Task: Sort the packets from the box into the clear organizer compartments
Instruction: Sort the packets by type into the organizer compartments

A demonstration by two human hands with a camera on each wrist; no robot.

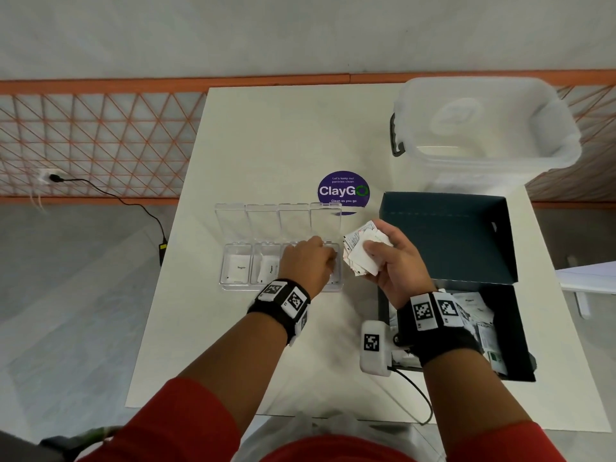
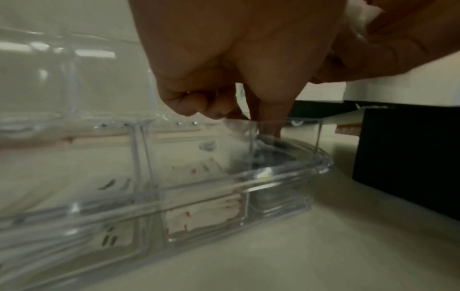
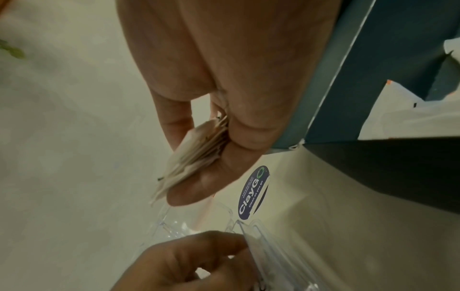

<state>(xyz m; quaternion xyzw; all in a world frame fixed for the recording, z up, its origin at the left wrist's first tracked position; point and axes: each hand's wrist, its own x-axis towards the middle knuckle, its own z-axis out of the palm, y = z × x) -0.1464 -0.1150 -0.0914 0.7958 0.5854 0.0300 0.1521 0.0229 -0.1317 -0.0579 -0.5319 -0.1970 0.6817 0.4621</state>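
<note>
From my seat, the bare counter (image 1: 266, 135) beyond the organizer (image 1: 233, 285) gives open passage, though its raised lids (image 1: 278, 221) wall off that far side. On the right, the box (image 1: 520, 345) (flap (image 1: 446, 235) upright) and the plastic bin (image 1: 483, 121) block the way.

Organizer (image 1: 235, 285): clear hard plastic, shiny, smooth. Packets (image 1: 358, 258): thin white paper, matt, bit crinkly. Box (image 1: 466, 235): dark teal card, matt, flat. Tabletop (image 1: 266, 145): pale, smooth, dull shine. Sticker (image 1: 343, 191): purple, glossy. Tub (image 1: 483, 128): cloudy plastic, smooth. Wrist bands (image 1: 283, 305): black cloth, soft, with white plastic tags. Sleeves (image 1: 173, 421): red cloth.
</note>
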